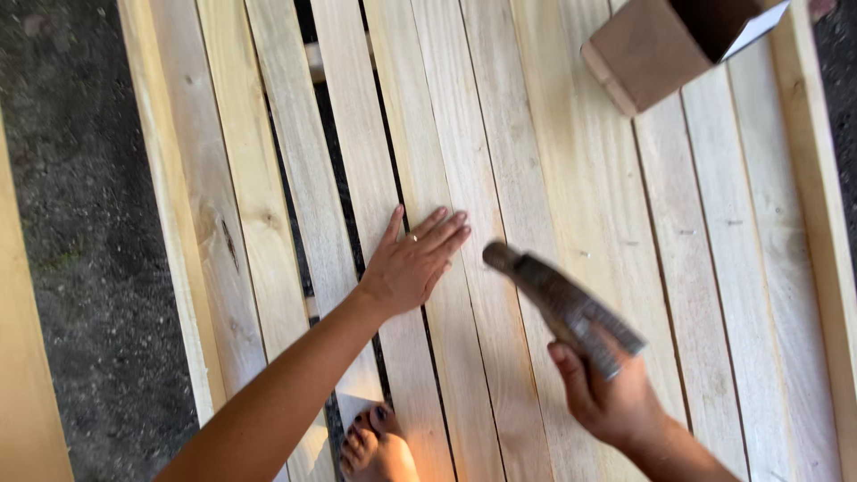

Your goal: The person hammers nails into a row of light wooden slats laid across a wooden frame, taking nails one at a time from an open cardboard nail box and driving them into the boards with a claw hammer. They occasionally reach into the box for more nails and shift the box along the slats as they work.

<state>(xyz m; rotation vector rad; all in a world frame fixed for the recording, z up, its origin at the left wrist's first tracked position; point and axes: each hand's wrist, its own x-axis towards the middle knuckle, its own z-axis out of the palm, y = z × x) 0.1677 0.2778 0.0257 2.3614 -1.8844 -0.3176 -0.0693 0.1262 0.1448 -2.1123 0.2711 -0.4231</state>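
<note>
Ground [80, 223]: dark, gritty soil along the left edge, with one pale board [22, 375] crossing the lower left corner.

Slatted panel [536, 134]: light, unfinished wooden slats laid side by side, running from the near edge to the far edge. Narrow dark gaps show between the slats left of centre; those to the right sit close together. A raised side rail [826, 214] borders the panel on the right.

Left hand [412, 263]: released and flat, palm down, fingers spread and pointing to the upper right. It presses on the slats just left of centre, spanning one of the dark gaps. A ring sits on one finger. The forearm enters from the lower left.

Bare foot [375, 446]: dark-painted toenails, at the bottom edge, resting on the slats below the left hand.

Hammer [558, 303]: blurred, tilted, its head [500, 257] at the upper left just beside the fingertips of the left hand, above the slats; whether it touches the wood cannot be told.

Right hand [607, 393]: clenched round the hammer's handle, lower right of centre.

Cardboard box [665, 45]: small, brown, open, lying tipped on the slats at the upper right, well apart from both hands.
</note>
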